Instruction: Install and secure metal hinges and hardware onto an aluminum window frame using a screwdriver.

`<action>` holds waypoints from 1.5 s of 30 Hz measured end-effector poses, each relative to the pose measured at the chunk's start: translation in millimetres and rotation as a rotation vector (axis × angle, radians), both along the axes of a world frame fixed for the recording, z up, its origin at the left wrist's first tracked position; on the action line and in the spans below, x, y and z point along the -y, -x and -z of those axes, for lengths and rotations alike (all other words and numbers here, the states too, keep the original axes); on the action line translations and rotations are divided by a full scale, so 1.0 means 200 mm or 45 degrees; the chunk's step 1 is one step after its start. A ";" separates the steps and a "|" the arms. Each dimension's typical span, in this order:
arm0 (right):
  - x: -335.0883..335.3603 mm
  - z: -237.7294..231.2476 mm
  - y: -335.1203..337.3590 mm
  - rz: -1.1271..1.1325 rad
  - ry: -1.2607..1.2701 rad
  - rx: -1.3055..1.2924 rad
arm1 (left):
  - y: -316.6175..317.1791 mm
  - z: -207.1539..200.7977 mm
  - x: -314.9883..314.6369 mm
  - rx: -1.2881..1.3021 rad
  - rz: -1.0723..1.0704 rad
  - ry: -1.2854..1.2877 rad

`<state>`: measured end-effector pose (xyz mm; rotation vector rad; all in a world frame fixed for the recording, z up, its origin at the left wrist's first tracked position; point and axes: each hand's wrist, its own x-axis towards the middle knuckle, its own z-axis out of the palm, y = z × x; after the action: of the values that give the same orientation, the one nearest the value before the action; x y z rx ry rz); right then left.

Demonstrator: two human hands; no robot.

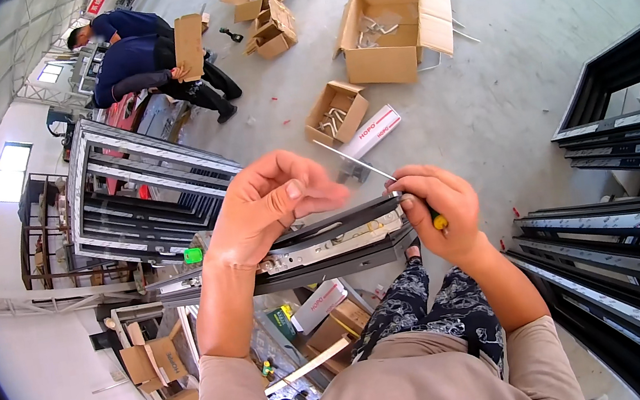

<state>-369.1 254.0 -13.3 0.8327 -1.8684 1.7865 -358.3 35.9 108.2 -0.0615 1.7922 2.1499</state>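
Note:
My right hand [441,207] is closed around a screwdriver [356,161] with a yellow and black handle. Its thin metal shaft points up and to the left, past the end of a dark window-frame profile [346,266]. Over the profile hovers my left hand [274,198], its fingers loosely bent, partly blurred, with nothing visible in them. A silvery metal hardware strip [335,246] runs along the profile, and a black strip arches over it. My left wrist and forearm cover part of the profile's left portion.
Open cardboard boxes [390,57] with metal parts stand on the floor ahead, beside a long white and red box [370,133]. Dark frames [612,272] lean at the right; more frames [140,189] stand at the left. Two people [150,60] work at the far left, one holding cardboard.

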 end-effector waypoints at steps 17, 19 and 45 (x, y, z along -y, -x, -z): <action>-0.01 0.02 -0.10 0.191 0.006 -0.016 | -0.10 -0.05 -0.20 -0.770 0.284 1.093; -0.01 0.01 -0.09 0.188 0.007 -0.032 | -0.11 -0.06 -0.21 -0.831 0.290 1.226; -0.11 0.09 0.05 -0.263 -0.124 0.045 | -0.13 0.03 -0.21 -0.941 0.124 1.177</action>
<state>-379.3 276.3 -31.6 1.0707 -1.9668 1.8531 -331.6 77.4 102.7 0.6519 2.9690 1.1462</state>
